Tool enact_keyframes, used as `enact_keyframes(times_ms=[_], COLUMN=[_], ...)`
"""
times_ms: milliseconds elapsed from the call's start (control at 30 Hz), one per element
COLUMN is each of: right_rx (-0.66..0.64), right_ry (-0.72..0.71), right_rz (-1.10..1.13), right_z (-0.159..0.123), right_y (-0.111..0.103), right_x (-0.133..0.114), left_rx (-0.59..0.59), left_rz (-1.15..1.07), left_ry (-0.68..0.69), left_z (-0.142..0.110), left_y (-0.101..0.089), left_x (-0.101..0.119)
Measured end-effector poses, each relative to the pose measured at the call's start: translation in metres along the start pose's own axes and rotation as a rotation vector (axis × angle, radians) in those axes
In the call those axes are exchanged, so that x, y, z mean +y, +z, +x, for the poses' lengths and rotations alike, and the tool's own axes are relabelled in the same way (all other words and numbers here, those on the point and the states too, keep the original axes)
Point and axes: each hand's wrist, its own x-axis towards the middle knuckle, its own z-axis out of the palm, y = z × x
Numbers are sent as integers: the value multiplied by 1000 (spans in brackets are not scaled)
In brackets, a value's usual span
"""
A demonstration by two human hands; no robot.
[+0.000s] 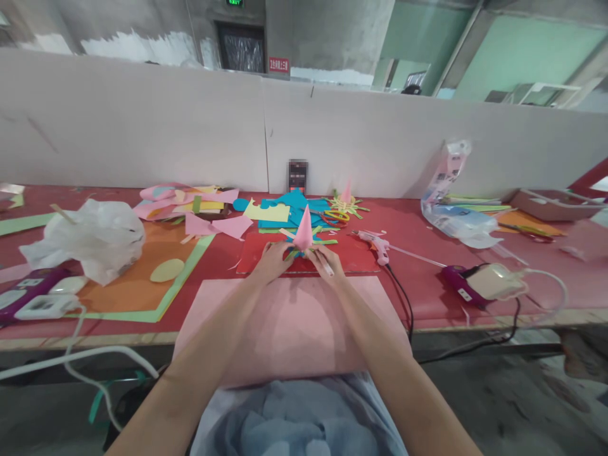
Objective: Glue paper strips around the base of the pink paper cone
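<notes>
A pink paper cone (303, 230) stands upright on a red mat (357, 257) in the middle of the table, with blue and green paper strips at its base. My left hand (272, 260) rests closed at the cone's left base, fingers pressed on the strips. My right hand (325, 260) is closed at the right base and grips a thin white stick (329, 270). A large pink paper sheet (291, 323) lies under my forearms.
A white glue gun (377, 244) lies right of the mat, its black cord running off the table edge. Coloured paper scraps (278, 210) and a second cone (346, 191) sit behind. A crumpled plastic bag (90, 237) and orange sheet (137, 282) lie left; a power strip (479, 286) right.
</notes>
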Motion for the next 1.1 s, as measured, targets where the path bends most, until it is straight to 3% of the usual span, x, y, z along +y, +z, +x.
enact_keyframes(times_ms=[100,267,367,767,933,1100], right_rx=[57,440,523,104,99,63], right_ry=[11,54,83,259,334,265], right_rz=[87,72,49,164,72,58], right_z=[-1,0,2,7,11,11], right_y=[-4,-13,-16,-9,-9,-10], right_x=[-11,-26,-29,-8,5,0], left_rx=[-28,-35,-22,75,128,40], left_rz=[9,1,-10,-26,-42,-14], left_ry=[-28,-38,-19,43,83,51], left_z=[0,1,1,5,6,4], left_y=[-1,-2,-3,3,0,1], left_x=[0,1,2,-9,-8,-9])
